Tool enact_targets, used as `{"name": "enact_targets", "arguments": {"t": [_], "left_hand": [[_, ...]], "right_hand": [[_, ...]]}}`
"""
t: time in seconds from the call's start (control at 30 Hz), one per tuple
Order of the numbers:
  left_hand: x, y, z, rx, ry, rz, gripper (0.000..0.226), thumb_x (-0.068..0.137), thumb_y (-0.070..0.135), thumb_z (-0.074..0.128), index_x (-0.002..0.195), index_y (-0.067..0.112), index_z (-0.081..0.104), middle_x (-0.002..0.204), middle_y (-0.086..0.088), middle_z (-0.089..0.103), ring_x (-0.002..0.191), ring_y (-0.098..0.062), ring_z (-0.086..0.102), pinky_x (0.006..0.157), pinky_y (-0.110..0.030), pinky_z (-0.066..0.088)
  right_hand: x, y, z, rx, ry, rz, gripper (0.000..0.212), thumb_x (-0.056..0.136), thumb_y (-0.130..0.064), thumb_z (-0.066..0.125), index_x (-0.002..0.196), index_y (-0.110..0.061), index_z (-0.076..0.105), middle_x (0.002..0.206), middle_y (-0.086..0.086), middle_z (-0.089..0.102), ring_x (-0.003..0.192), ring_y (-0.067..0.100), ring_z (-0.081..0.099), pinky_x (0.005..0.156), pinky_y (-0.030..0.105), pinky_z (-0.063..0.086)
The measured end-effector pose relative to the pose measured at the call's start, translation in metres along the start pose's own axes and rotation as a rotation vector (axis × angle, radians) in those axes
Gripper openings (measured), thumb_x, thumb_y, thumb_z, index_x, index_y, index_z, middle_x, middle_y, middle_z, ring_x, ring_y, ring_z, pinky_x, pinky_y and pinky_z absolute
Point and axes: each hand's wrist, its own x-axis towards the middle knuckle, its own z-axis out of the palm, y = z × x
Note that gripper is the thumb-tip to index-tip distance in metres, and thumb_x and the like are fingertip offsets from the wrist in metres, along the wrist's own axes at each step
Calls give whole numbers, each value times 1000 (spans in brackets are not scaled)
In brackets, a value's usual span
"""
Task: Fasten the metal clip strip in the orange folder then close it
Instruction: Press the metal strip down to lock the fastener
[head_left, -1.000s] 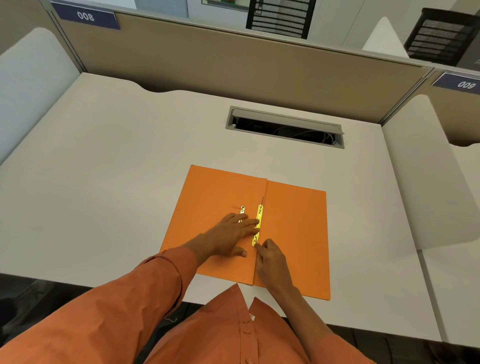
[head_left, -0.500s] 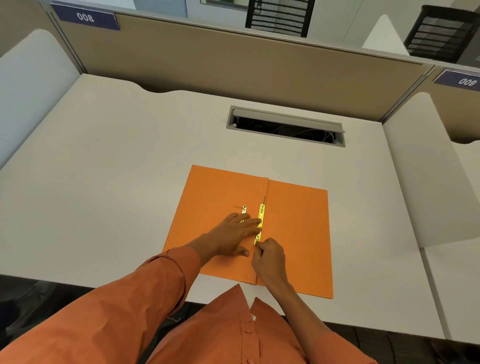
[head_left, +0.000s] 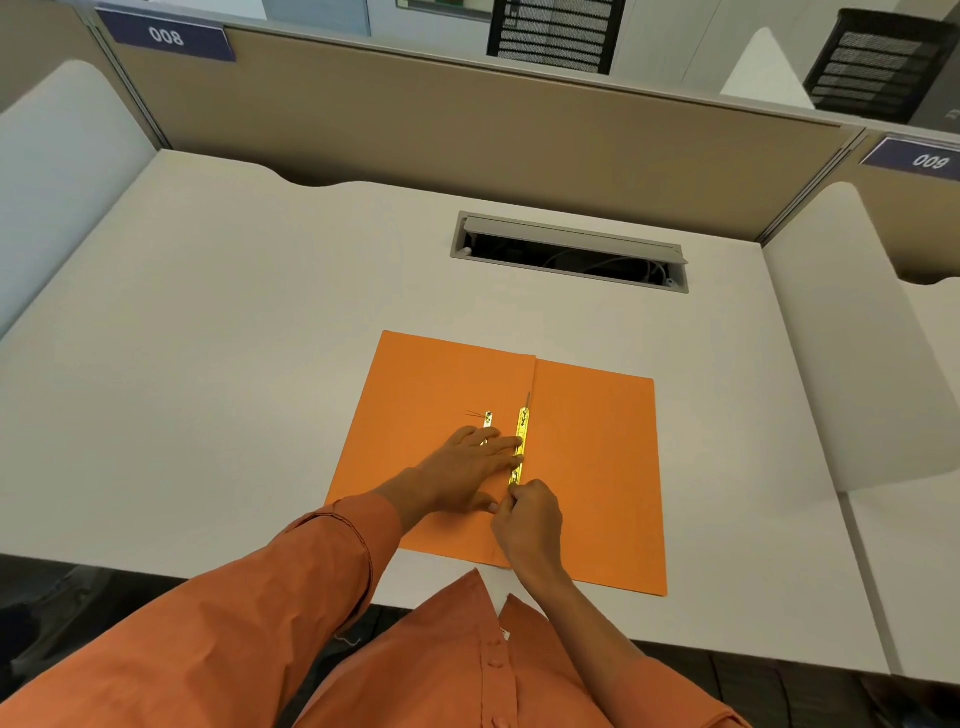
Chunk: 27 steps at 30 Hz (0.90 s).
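L hand (head_left: 470, 470) lies flat, fingers spread w/ tips pressing the middle of the metal clip strip (head_left: 521, 444), prob. to pin it so it can't slide while the other hand works. R hand (head_left: 530, 522) is curled narrow, thumb & index pinched at the strip's near end, seemingly bending or seating a prong there; can't tell the exact contact, too small. Strip runs along the fold of the orange folder (head_left: 597, 467), which is open flat under both hands, 2 panels splayed L & R. A 2nd short metal piece (head_left: 488, 419) sits just beyond L fingertips on the L panel. Folder rests on the desk (head_left: 234, 364), near its front edge; cable slot (head_left: 569, 252) well beyond. Closing not yet done.
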Motion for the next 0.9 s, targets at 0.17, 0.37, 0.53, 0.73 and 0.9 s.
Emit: {"name": "enact_targets", "arguments": {"t": [0.17,0.37,0.53,0.73,0.9], "left_hand": [[0,0,-1,16,-7,-1,82,92,55,67,161,29,30,173,4,19,159,-29,17,128,-49,13],[-1,2,-3,5,-2,-7,82,92,53,67,161,29,30,173,3,19,158,-29,17,127,-49,12],[0,1,-1,-5,5,-8,81,91,52,68,160,29,32,173,4,20,158,-28,19,127,-48,13],[0,1,-1,-1,5,-8,80,92,51,68,160,28,32,173,3,20,158,-28,20,127,-47,15],[1,0,0,-9,-10,-16,82,91,56,66,160,30,30,173,4,17,159,-28,17,128,-49,14]], "right_hand": [[5,-1,1,-194,-72,-83,22,93,-20,72,106,-2,75,108,14,65,93,31,66,67,31,41],[7,0,1,-257,-75,-134,27,94,-23,71,111,-2,75,110,16,64,97,32,66,69,29,37],[4,2,4,-224,-41,-175,20,97,-16,65,108,-1,75,108,17,65,96,33,66,71,30,40],[-2,7,11,-21,21,-106,17,95,-9,66,83,-3,75,90,15,66,72,22,53,54,15,24],[-9,11,10,219,121,-9,19,94,-1,64,103,-4,81,95,10,75,77,16,64,66,18,45]]}}
